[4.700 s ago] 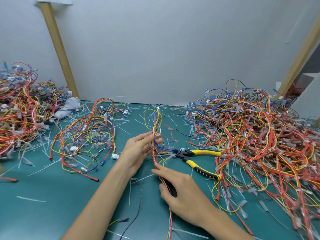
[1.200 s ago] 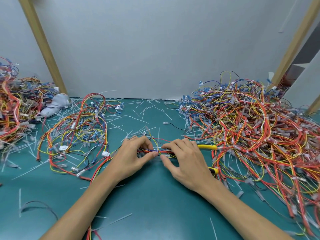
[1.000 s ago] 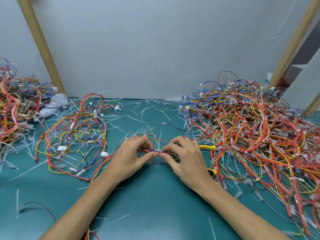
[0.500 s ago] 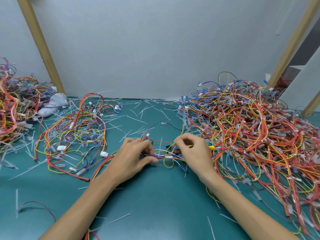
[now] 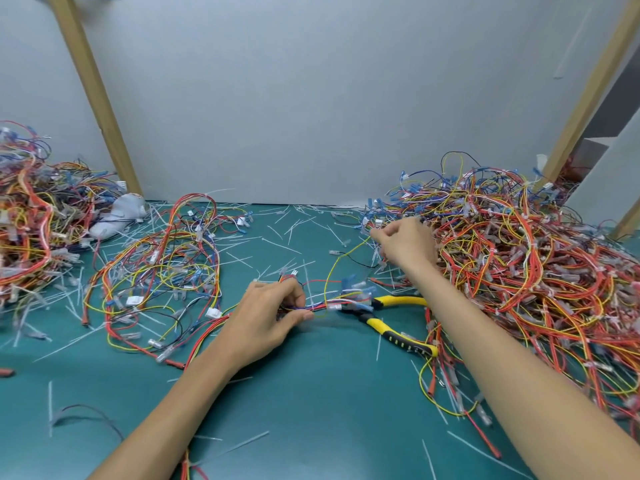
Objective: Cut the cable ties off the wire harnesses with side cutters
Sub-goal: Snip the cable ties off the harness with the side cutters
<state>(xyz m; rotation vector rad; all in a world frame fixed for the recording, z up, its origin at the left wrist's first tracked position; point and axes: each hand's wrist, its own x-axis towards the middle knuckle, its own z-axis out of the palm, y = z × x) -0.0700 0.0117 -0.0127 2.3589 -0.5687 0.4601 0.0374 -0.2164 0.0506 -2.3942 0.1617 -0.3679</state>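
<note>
**Harness pinned centre-desk, cutters lying idle**

Far left: heap of wire harnesses (image 5: 31, 220) at the desk (image 5: 311, 427) edge. Pale grey cloth lump (image 5: 119, 214) beside it, can't tell what it is. Next over, a loose spread of harnesses (image 5: 156, 271) lies flat, with tie offcuts (image 5: 287, 233) littered round and behind it.

Centre: left hand (image 5: 266, 317) is down on the desk, thumb and fingers (image 5: 296, 297) pinched round the working harness (image 5: 322, 304). It's thin red, blue and yellow wires, with blue terminals fanned at the right end. Small white band (image 5: 334, 306) just past the fingertips, probably a cable tie; too small to be sure.

Just right of that: side cutters (image 5: 391, 317), yellow handles, lying on the desk with the nose at the harness end. Neither hand is on them.

Right hand (image 5: 405, 245) is up at the near edge of the big right heap (image 5: 519, 271). Its fingers are curled and look to pinch the far end of a yellow wire (image 5: 337, 259) that runs back to the harness. It's blurred, so that grip is a read, not certain.

Handling, my take:
- Harness is light and floppy, and will snag on anything nearby.
- Grip the bundle right beside the tie so it sits taut and the tie stands proud.
- Cutter tip goes under the tie only; the insulation looks thin and would nick easily.
- The tie is likely stiff nylon, so expect the offcut to jump.
</note>
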